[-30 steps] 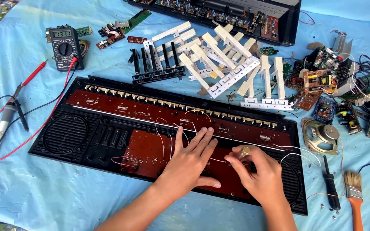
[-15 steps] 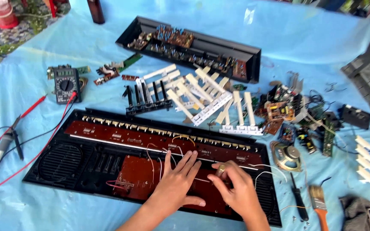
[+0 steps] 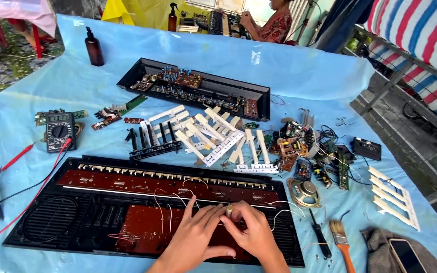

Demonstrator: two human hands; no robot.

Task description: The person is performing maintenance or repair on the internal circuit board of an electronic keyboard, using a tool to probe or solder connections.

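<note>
On blue sheet [image 3: 289,76]: keyboard shell [image 3: 51,222], both hands apparently pinching small part [image 3: 229,208].

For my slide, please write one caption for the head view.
Both hands, left and right, press on a brown circuit board inside an opened keyboard case.

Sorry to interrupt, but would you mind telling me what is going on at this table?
A person has an opened keyboard case on a blue sheet. The left hand lies flat on the brown circuit board, and the right hand pinches a small cylindrical part above it. Removed white keys, a multimeter, a loose speaker and a brush lie around.
</note>
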